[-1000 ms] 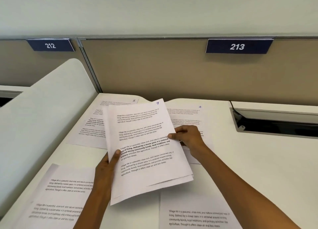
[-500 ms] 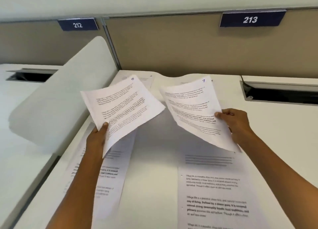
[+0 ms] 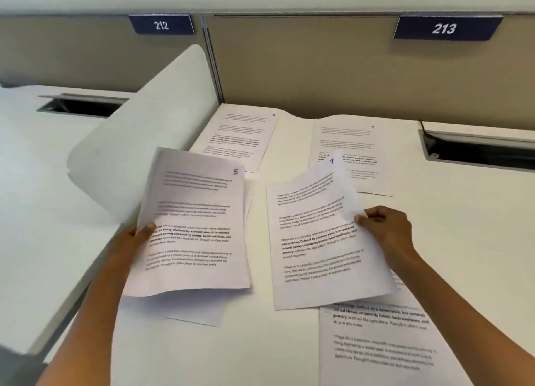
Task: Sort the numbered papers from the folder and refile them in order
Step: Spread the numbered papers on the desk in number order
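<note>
Nearest, at lower right, lay a printed sheet (image 3: 382,342) flat on the white desk (image 3: 260,351), long axis running away from the viewer. Just above it, held by the right hand (image 3: 386,229), thumb and fingers pinching the right edge: the sheet numbered 7 (image 3: 318,240), long axis pointing away, top tilted slightly right, upper right corner curled. Beside it, pinched at the left edge by the left hand (image 3: 136,236): the sheet numbered 5 (image 3: 194,226), top pointing away, another page (image 3: 199,310) under it. Farther back, flat on the desk: the sheet numbered 1 (image 3: 240,136) and the sheet numbered 4 (image 3: 347,145), tops toward the partition (image 3: 304,67).
</note>
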